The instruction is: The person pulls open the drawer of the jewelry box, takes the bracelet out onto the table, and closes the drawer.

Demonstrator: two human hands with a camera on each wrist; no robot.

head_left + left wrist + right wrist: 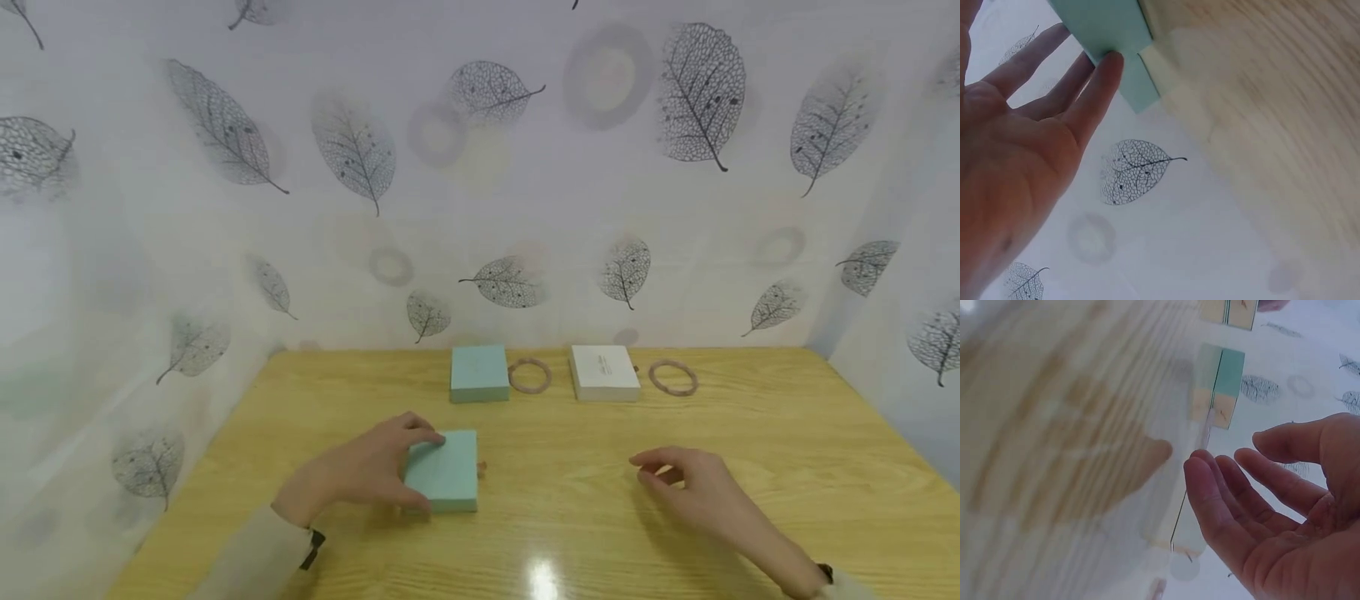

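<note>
Near the front of the table my left hand [360,467] holds a flat teal gift box [442,471], thumb at its near edge and fingers at the far edge. A small brownish tab [482,469] sticks out of the box's right side. In the left wrist view, fingers [1107,81] of that hand touch the teal box [1100,25]. To the right, my right hand [693,487] hovers over the table with fingers loosely bent and nothing in them. The right wrist view shows the right hand [1285,512] holding nothing, with boxes beyond it.
Along the back of the wooden table [555,533] stand another teal box [479,373] and a white box [604,372]. A pinkish ring-shaped bangle [530,389] lies right of the teal one, a second bangle [673,392] right of the white one. Leaf-printed cloth [525,208] hangs behind.
</note>
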